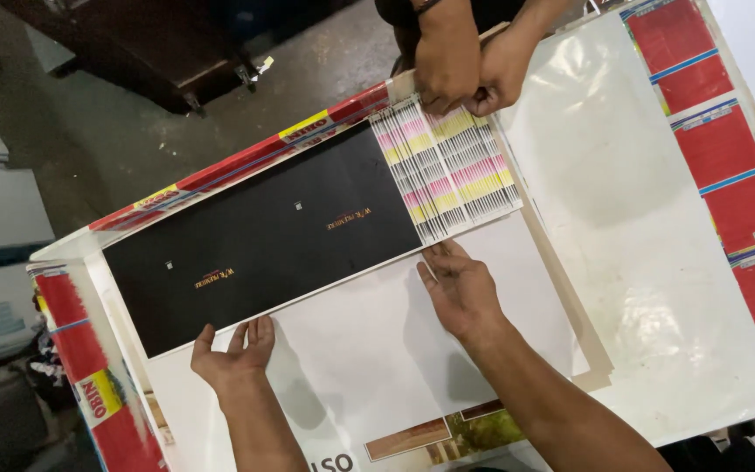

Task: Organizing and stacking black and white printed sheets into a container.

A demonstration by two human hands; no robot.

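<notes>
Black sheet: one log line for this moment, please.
left hand: flat at black sheet edge | right hand: on edge by striped stack | co-worker's hands: on stack

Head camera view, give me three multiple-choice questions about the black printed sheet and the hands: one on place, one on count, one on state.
1. Where is the left hand?
A. on the black sheet's near edge
B. on the striped sheets
C. off the table

2. How many hands show in all?
A. two
B. three
C. four

3. The right hand is
A. a fist
B. flat, fingers spread
C. pinching

A: fingertips meet that edge. C: a co-worker's hands grip the striped sheets. B: palm down on white paper.
</notes>
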